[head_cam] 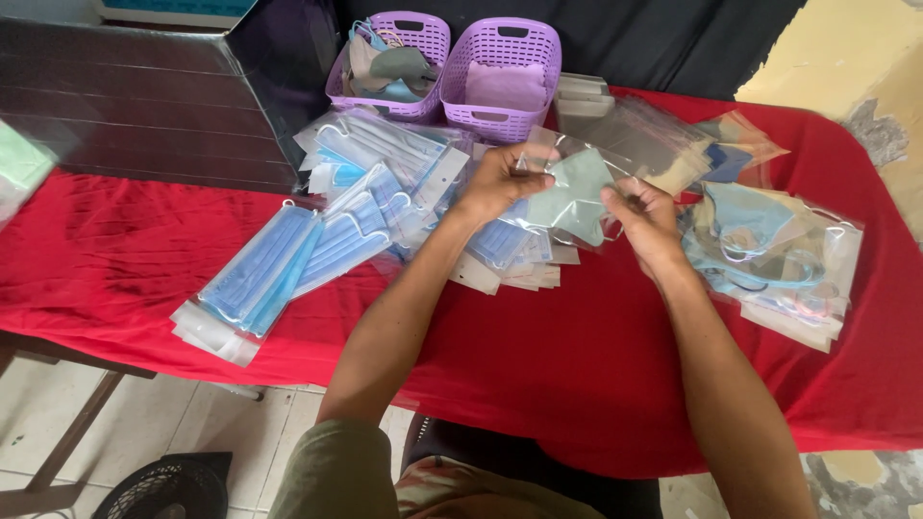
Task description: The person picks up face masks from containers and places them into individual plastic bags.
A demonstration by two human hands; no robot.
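Soft, even daylight fills the scene, bright enough to show colours clearly, with no hard shadows. The clear plastic sleeve [577,192] pinched between the fingers [524,168] catches pale glare, as do the clear bagged packets just beyond and beside them. The red cloth-covered table [577,365] looks saturated. Fingertips are slightly motion-blurred. Straight edges bow toward the frame's corners from wide-angle distortion.

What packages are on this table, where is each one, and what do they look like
Clear bag: between left hand and right hand, holding a grey-green mask.
Blue mask packs: flat clear sleeves, fanned left.
Cloth mask bags: clear, piled right.
Empty clear sleeves: stacked behind.
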